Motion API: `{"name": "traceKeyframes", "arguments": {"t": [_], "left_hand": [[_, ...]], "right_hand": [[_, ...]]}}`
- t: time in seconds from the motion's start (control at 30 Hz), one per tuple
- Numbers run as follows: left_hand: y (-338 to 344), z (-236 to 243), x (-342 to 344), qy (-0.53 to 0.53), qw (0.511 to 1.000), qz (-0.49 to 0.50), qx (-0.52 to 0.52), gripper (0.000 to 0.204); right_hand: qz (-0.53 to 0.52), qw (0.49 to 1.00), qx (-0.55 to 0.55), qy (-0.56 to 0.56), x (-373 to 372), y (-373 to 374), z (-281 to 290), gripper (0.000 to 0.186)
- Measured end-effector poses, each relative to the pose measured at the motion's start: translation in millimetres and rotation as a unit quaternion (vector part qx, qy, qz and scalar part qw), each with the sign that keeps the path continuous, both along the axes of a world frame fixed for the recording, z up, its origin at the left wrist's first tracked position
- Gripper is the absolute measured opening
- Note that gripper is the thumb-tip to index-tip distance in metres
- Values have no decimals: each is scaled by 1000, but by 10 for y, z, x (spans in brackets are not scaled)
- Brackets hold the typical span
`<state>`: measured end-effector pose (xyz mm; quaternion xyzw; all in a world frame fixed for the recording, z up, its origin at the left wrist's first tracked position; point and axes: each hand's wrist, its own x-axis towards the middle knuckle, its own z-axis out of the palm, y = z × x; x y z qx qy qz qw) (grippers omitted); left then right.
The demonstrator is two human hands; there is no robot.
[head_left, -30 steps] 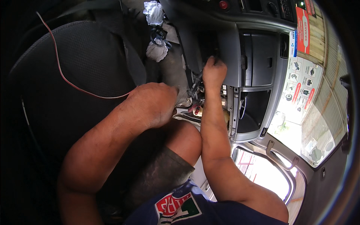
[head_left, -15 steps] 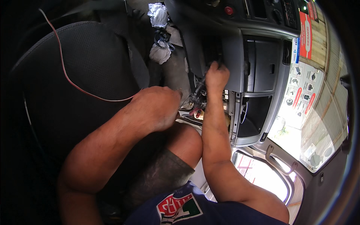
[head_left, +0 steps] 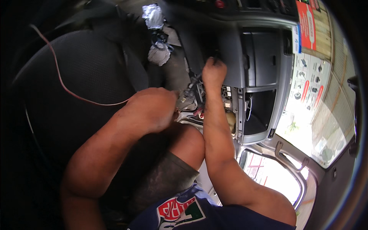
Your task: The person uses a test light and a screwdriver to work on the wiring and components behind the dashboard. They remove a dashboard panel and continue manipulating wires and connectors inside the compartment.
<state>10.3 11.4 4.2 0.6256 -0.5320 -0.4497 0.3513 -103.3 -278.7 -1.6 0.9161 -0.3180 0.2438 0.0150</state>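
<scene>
Your right hand point(head_left: 213, 72) is fisted around a dark tool up under the dashboard point(head_left: 264, 61); your left hand point(head_left: 153, 109), curled with its grip hidden, sits lower-left beside the wiring cluster point(head_left: 191, 96), the nearer hand

The seat point(head_left: 76, 76) is black with a fine dotted weave; a thin red wire point(head_left: 61, 82) curves across it; the dashboard panel point(head_left: 260, 57) is grey; a red button point(head_left: 219, 4) sits at its top edge; crumpled white rags point(head_left: 157, 53) lie beside it; the shirt point(head_left: 214, 214) is navy with a red, green and white print.
</scene>
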Motion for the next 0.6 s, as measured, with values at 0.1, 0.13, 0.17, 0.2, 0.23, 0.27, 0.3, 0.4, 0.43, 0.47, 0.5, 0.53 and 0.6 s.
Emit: {"name": "traceKeyframes", "arguments": {"t": [0.1, 0.13, 0.17, 0.2, 0.23, 0.27, 0.3, 0.4, 0.43, 0.47, 0.5, 0.53, 0.6], "left_hand": [[-3, 15, -20, -17, 1000, 19, -3, 42], [-10, 26, -23, -22, 1000, 21, -6, 42], [-13, 40, -28, -24, 999, 30, -12, 41], [-18, 54, -32, -25, 999, 39, -17, 41], [-31, 68, -25, -23, 999, 34, -13, 41], [-44, 83, -21, -32, 999, 36, -22, 40], [-52, 98, -18, -40, 998, 37, -30, 40], [-70, 140, -33, -39, 998, 44, -22, 38], [-78, 151, -41, -38, 998, 47, -19, 38], [-87, 153, -49, -36, 998, 50, -15, 37], [-105, 145, -55, -44, 998, 51, -8, 38], [-124, 122, -67, -17, 997, 73, -1, 39], [-186, 28, -71, 39, 992, 118, -14, 41]], "right_hand": [[-18, 985, 171, 35, -6, 85, 57, 38], [11, 969, 240, 51, -48, 125, 90, 40], [26, 969, 226, 93, -92, 203, 58, 37], [55, 970, 202, 121, -151, 292, 6, 34], [99, 961, 209, 151, -237, 338, -11, 30], [149, 948, 212, 186, -347, 383, -37, 26], [110, 936, 253, 219, -436, 411, -77, 25], [58, 906, 316, 276, -788, 417, -83, 34], [55, 904, 312, 287, -931, 426, -39, 47], [38, 897, 310, 312, -1080, 436, 26, 61], [40, 911, 296, 284, -1266, 459, 119, 63], [27, 919, 285, 272, -1477, 480, 243, 65], [18, 929, 295, 222, -1916, 483, 558, 59]]}}
